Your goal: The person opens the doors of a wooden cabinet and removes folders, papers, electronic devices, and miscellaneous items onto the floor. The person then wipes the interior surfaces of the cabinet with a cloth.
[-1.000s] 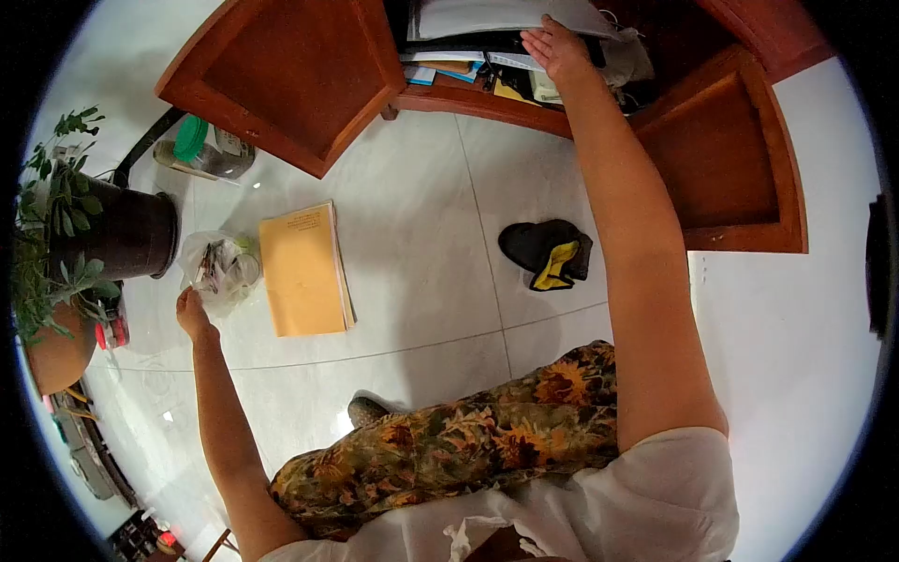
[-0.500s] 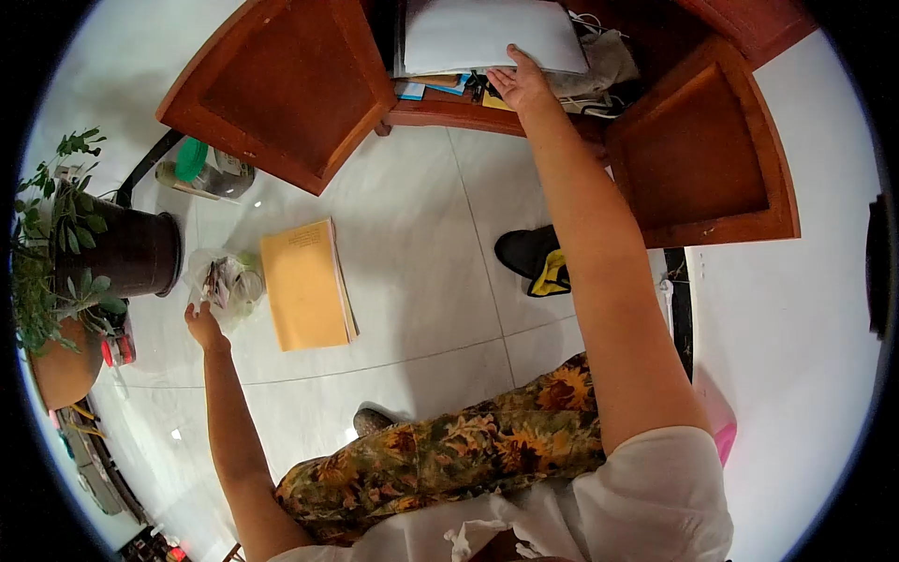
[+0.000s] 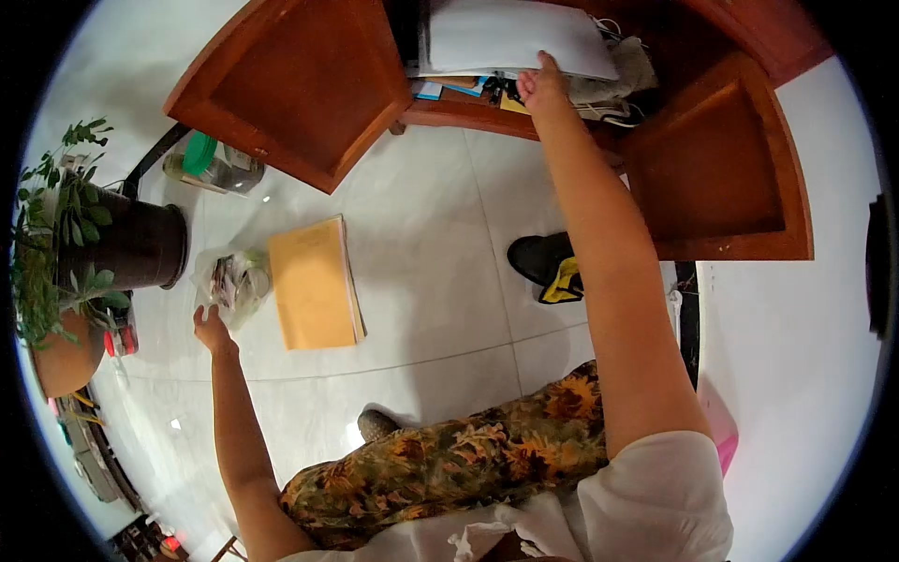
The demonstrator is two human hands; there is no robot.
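Note:
My right hand (image 3: 545,89) reaches into an open wooden cabinet at the top. Its thumb lies over the front edge of a stack of white paper (image 3: 515,37), and its fingers are curled at that edge. At the left, my left hand (image 3: 213,332) is low over the floor, its fingertips pinched at the near edge of a clear plastic bag (image 3: 236,288). Small items inside the bag are hard to make out. Just right of the bag, a thick yellow-orange envelope (image 3: 316,286) lies flat on the tiles.
Cabinet doors (image 3: 290,84) (image 3: 712,173) stand open on both sides. A black shoe with yellow lining (image 3: 548,265) sits on the floor. Potted plants (image 3: 122,234) and a green-lidded jar (image 3: 199,155) stand at the left. Grey cloth (image 3: 618,77) lies beside the paper.
My right hand's fingers have curled in from a spread pose at the paper's edge. The whole view has shifted slightly. My left hand stays by the bag.

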